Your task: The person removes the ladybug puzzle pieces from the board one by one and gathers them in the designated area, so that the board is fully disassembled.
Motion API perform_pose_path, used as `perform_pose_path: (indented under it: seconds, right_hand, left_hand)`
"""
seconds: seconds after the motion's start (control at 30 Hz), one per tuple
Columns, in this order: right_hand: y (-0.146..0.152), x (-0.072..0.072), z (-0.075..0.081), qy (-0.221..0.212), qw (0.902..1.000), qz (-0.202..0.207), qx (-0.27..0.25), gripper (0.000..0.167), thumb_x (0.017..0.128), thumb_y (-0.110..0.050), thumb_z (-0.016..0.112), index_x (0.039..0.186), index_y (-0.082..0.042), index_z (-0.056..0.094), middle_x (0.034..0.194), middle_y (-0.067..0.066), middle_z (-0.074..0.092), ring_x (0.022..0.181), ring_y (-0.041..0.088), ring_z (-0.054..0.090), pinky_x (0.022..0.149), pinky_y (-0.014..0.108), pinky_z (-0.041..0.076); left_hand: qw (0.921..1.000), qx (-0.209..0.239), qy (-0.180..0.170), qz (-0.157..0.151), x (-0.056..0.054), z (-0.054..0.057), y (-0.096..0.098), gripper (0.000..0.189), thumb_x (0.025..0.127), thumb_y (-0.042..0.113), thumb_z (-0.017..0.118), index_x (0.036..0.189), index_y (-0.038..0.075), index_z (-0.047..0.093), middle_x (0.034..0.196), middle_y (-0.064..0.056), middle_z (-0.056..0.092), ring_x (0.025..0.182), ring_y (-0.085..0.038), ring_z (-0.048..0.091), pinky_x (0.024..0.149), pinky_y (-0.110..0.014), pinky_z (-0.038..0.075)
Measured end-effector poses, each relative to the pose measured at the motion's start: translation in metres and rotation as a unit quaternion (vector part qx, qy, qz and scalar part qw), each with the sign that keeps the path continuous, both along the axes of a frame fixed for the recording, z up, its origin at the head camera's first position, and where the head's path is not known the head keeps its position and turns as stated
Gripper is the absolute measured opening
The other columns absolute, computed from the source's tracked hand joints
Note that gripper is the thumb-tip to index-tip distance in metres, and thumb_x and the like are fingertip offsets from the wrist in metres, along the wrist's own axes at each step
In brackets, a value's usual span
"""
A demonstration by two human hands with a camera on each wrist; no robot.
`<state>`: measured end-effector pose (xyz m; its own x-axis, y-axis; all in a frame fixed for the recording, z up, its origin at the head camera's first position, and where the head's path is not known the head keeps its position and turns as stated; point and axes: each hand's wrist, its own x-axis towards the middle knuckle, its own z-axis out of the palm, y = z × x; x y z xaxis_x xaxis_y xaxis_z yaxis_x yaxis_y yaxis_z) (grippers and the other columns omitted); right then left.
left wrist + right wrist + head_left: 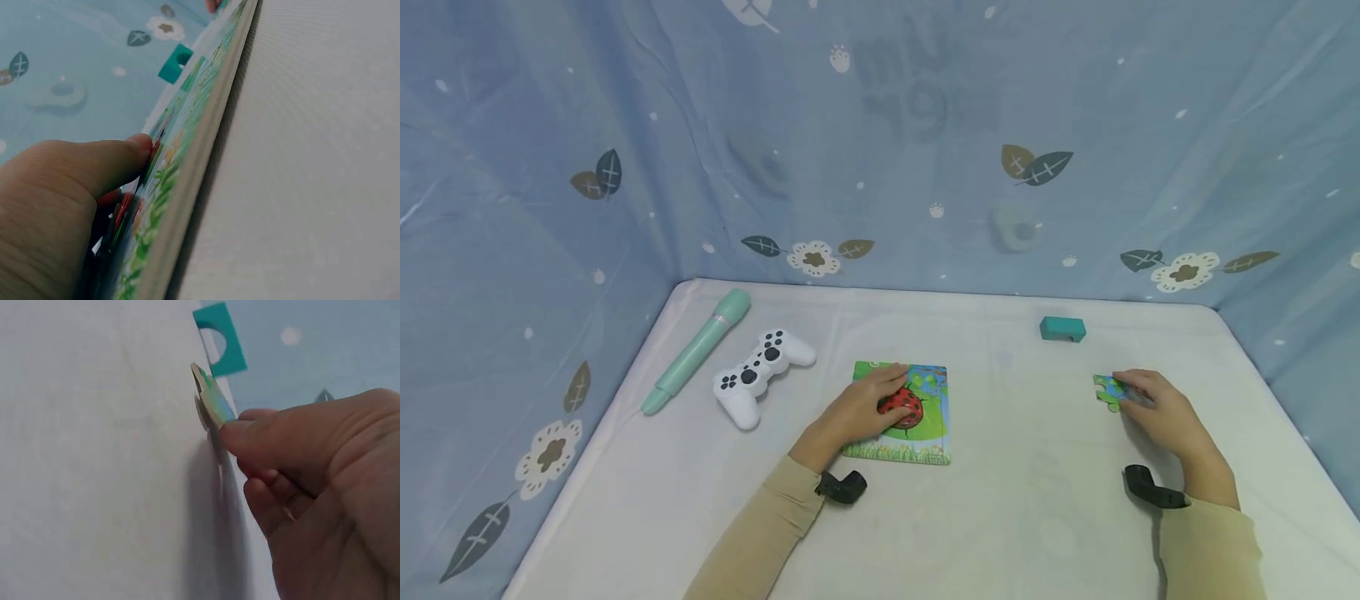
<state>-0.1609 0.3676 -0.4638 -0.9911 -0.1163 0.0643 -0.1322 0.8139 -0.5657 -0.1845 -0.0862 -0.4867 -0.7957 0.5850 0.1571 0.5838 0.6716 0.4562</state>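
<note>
A square ladybug jigsaw puzzle (932,429) lies flat on the white table, with a grassy strip along its near edge. My left hand (868,406) rests on its left part, covering some of the ladybug. In the left wrist view the thumb (112,162) touches the puzzle's face near the red shape. Off to the right, my right hand (1161,412) pinches a small blue and green puzzle piece (1105,390) between thumb and fingers. From the right wrist, that piece (212,400) shows tilted, with its pale edge toward the camera and a shadow below it.
A teal block (1062,328) with a rounded cutout stands at the back right. Left of the puzzle lie a white game controller (763,375) and a mint-green microphone-shaped stick (700,350). Blue patterned cloth (925,167) hangs along the table's back and sides.
</note>
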Motion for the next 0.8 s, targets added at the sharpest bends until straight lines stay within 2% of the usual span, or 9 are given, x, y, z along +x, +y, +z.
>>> perform_pose_path:
  seconds: [0.3,0.6,0.63,0.7,0.73,0.8]
  right_hand:
    - [0.0057,0.0027,-0.0078,-0.004,0.9999,-0.004,-0.014,0.042,0.092,-0.001,0.053,0.132,0.01,0.046,0.133,0.032,0.04,0.119,0.051,0.039,0.095,0.065,0.035]
    - [0.0082,0.0044,-0.0084,-0.007,0.9994,0.003,-0.032,0.042,0.095,-0.003,0.05,0.135,0.007,0.044,0.138,0.031,0.038,0.123,0.055,0.035,0.102,0.067,0.028]
    - [0.0084,0.0045,-0.0082,-0.006,0.9994,0.003,-0.034,0.042,0.095,-0.004,0.05,0.136,0.007,0.044,0.138,0.031,0.038,0.124,0.055,0.034,0.106,0.063,0.028]
    - [0.0089,0.0052,-0.0079,-0.002,0.9994,0.001,-0.035,0.043,0.095,-0.005,0.051,0.136,0.006,0.044,0.138,0.031,0.038,0.127,0.052,0.034,0.116,0.041,0.028]
    - [0.0092,0.0057,-0.0079,0.0,0.9993,0.0,-0.037,0.044,0.095,-0.006,0.051,0.136,0.005,0.044,0.139,0.03,0.039,0.129,0.049,0.034,0.116,0.026,0.027]
    - [0.0098,0.0072,-0.0074,0.003,0.9991,-0.002,-0.043,0.045,0.095,-0.008,0.053,0.137,0.005,0.043,0.139,0.031,0.039,0.133,0.043,0.034,0.103,0.001,0.022]
  left_hand:
    - [1.0,-0.001,-0.003,0.0,0.0001,-0.0001,0.0,0.061,0.092,0.04,0.061,0.14,0.006,0.046,0.15,-0.004,0.04,0.139,-0.023,0.035,0.113,-0.038,0.035]
    - [1.0,-0.004,-0.002,-0.002,-0.0009,0.0035,0.0001,0.061,0.092,0.039,0.061,0.14,0.006,0.045,0.15,-0.004,0.04,0.139,-0.023,0.036,0.113,-0.037,0.035]
    - [1.0,-0.002,-0.003,-0.002,-0.0007,0.0039,0.0,0.061,0.092,0.038,0.061,0.14,0.006,0.045,0.15,-0.004,0.04,0.139,-0.023,0.036,0.113,-0.037,0.035]
    - [1.0,-0.001,-0.004,-0.002,-0.0001,0.0038,-0.0002,0.06,0.092,0.038,0.061,0.14,0.006,0.045,0.15,-0.005,0.04,0.139,-0.024,0.035,0.113,-0.038,0.034]
    - [1.0,-0.002,-0.005,-0.002,0.0003,0.0034,-0.0002,0.061,0.092,0.038,0.061,0.14,0.006,0.045,0.15,-0.005,0.039,0.139,-0.024,0.035,0.113,-0.038,0.034]
    - [0.9999,-0.003,-0.01,-0.001,0.0013,0.0021,-0.0004,0.061,0.092,0.039,0.061,0.141,0.006,0.045,0.15,-0.005,0.038,0.139,-0.024,0.035,0.114,-0.038,0.034]
